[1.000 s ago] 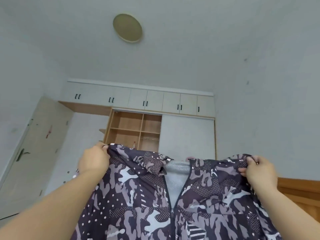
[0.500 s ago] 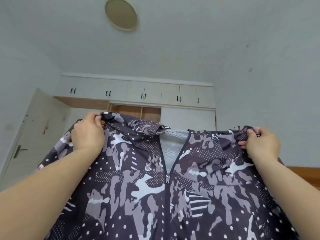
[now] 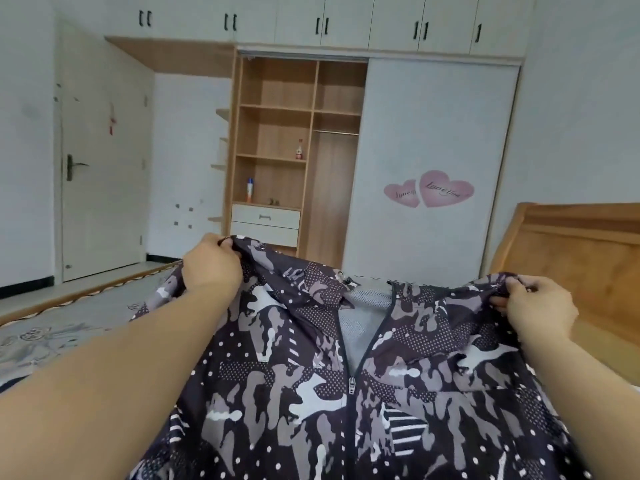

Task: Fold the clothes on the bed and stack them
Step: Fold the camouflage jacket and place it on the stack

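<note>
A dark camouflage zip jacket (image 3: 311, 393) with white dots and a grey mesh lining is spread out in front of me, zipper facing me. My left hand (image 3: 211, 268) grips its left shoulder. My right hand (image 3: 536, 310) pinches the right shoulder. Both arms are stretched forward, holding the jacket up by its top edge over the bed (image 3: 69, 327). The jacket's lower part runs out of the frame at the bottom.
The bed has a grey patterned sheet on the left and a wooden headboard (image 3: 571, 258) on the right. Behind stands a wardrobe (image 3: 301, 140) with open shelves, a white sliding door with pink heart stickers (image 3: 429, 190), and a room door (image 3: 100, 161) at left.
The view has tilted down from the ceiling to the wardrobe and bed. Both hands keep their hold on the jacket's shoulders, and the jacket has come lower toward the bed.
</note>
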